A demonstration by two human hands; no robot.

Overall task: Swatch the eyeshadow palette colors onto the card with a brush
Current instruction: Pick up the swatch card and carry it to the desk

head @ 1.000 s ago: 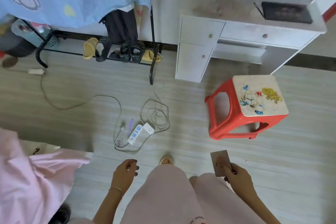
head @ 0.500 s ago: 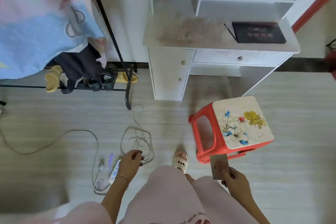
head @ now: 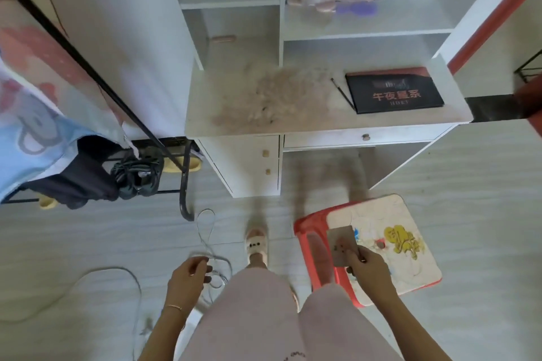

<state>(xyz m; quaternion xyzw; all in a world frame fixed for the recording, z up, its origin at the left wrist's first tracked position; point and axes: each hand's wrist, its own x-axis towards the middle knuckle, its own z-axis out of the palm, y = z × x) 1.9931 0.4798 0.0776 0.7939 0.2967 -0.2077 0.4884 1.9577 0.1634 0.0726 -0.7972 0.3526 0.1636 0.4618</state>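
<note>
The right hand (head: 370, 268) pinches a small brownish card (head: 343, 245) that carries a few dark spots (swatches, perhaps, though too small to be sure), while the left hand (head: 187, 272) hangs with fingers loosely curled and holds nothing. The flat black eyeshadow palette box (head: 394, 94) lies shut on the white bench (head: 293, 117) with a thin dark brush (head: 343, 94) just beside it, so the swatching seems hardly begun or paused. The lid bears orange Chinese characters, "午夜星系"; the smaller line beneath is unreadable.

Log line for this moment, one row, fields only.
right hand: holds card | left hand: empty | palette: closed, on desk | brush: beside it
</note>
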